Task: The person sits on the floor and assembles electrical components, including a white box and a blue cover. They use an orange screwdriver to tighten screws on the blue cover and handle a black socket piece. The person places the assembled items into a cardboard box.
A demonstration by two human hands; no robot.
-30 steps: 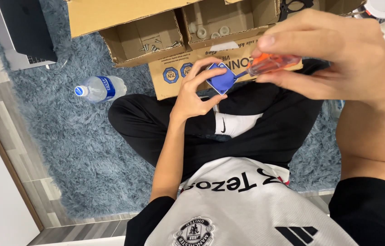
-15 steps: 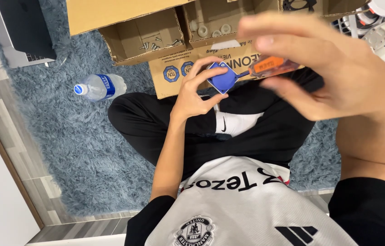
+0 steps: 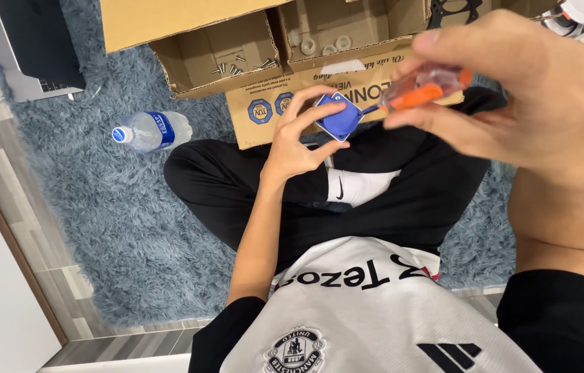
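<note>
Two hands busy: your left hand (image 3: 299, 141) grips the blue square part (image 3: 339, 117); your right hand (image 3: 520, 97) pinches the orange-handled screwdriver (image 3: 419, 88) at it; keep the tip seated, turn steadily.

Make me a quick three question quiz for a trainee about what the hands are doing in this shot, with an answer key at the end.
1. True or false: the left hand holds a small blue square plastic part.
2. Which tool is in the grip of the right hand? A) grey metal pliers B) a screwdriver with a clear and orange handle C) a red-handled hammer
3. Fill in: the clear plastic water bottle with the blue label lies on its side on the blue-grey shaggy ____.

Key: 1 true. 2 B. 3 rug.
</note>
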